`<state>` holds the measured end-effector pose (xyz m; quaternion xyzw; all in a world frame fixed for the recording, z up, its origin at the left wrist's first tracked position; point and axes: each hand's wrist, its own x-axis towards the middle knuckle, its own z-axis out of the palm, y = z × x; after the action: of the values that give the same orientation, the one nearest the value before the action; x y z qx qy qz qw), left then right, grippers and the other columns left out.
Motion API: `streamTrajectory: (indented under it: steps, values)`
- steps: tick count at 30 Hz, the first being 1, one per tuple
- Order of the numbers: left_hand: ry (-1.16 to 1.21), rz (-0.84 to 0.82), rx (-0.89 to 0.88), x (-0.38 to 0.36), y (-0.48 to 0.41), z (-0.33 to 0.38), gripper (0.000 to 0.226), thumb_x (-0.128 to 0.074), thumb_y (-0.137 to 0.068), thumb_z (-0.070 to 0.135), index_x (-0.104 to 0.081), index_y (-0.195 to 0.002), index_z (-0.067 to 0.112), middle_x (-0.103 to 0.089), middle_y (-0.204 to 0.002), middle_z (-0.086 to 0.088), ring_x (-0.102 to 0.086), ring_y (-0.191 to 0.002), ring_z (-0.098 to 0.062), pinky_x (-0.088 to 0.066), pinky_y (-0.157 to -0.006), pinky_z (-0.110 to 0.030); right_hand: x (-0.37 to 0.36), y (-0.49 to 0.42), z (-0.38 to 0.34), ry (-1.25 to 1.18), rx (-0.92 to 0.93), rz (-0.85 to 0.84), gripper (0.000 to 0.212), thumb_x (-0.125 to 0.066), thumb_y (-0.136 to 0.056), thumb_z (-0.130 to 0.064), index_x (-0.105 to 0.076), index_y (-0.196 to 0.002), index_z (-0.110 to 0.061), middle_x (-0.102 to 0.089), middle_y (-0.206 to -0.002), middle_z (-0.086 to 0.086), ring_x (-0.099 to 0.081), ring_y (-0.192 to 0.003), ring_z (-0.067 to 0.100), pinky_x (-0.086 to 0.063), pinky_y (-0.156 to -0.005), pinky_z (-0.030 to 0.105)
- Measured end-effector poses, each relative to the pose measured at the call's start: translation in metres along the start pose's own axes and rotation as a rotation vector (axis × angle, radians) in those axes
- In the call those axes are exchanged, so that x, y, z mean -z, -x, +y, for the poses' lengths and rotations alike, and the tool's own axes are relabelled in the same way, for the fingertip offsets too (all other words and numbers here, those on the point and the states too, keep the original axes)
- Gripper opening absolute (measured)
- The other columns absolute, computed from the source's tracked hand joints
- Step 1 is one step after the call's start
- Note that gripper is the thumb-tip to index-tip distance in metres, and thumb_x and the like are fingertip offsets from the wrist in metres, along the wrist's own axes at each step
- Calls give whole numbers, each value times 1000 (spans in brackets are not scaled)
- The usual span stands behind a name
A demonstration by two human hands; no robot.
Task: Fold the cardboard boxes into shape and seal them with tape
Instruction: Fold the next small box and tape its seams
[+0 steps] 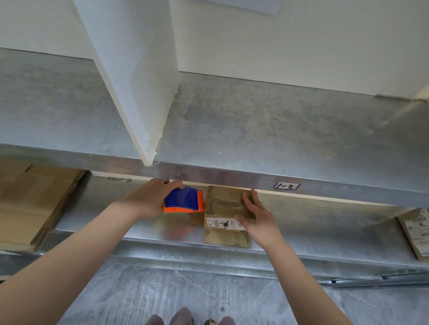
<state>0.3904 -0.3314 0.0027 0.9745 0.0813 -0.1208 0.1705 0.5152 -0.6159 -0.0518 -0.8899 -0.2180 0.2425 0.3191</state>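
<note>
A small brown cardboard box [221,206] with a white barcode label lies on the lower metal shelf [157,233], under the upper shelf's front lip. My right hand [257,219] rests on the box's right side, fingers spread flat over it. Just left of the box, my left hand [149,199] grips a blue and orange tape dispenser [184,200], which nearly touches the box's left edge. Whether tape joins the dispenser to the box cannot be made out.
A stack of flattened cardboard boxes [24,204] lies at the shelf's left end. More labelled flat cardboard [420,232] sits at the far right. The upper shelf [234,129] overhangs close above my hands, with a white upright panel [129,62] on it. Metal rails [384,277] lie on the floor.
</note>
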Motion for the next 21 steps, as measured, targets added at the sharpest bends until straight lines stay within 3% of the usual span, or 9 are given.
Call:
streamTrajectory:
  steps: [9,13,17,21]
  values:
    - [-130,41,-66,3,-13,10,61,-53,-87,5,-40,-140,32,-61,-124,1,-58,-105,-22,-45,-82,-29,2,-1,-4,-20,-8,6,67,-63,-92,-36,-32,-151,-30,-10,-161,-17,-29,-144,11,-29,-110,23]
    - [-296,26,-70,-14,-12,5,62,-52,-88,4,-36,-141,33,-48,-127,-2,-49,-112,-23,-40,-82,-30,2,-2,-6,-15,-28,2,67,-63,-91,-36,-32,-150,-31,-12,-161,-16,-29,-144,12,-29,-114,28]
    - [-108,18,25,-25,-2,-25,65,-60,-83,3,-39,-136,33,-47,-123,1,-40,-108,-18,-42,-81,-27,4,-5,-5,-32,-27,15,67,-64,-90,-37,-33,-150,-31,-15,-161,-14,-30,-143,12,-31,-114,28]
    - [-69,25,14,-33,2,-28,64,-62,-82,4,-38,-132,36,-45,-119,5,-38,-103,-14,-47,-80,-31,4,-3,-4,-52,-24,24,68,-66,-89,-38,-36,-149,-32,-17,-160,-14,-30,-143,11,-30,-113,26]
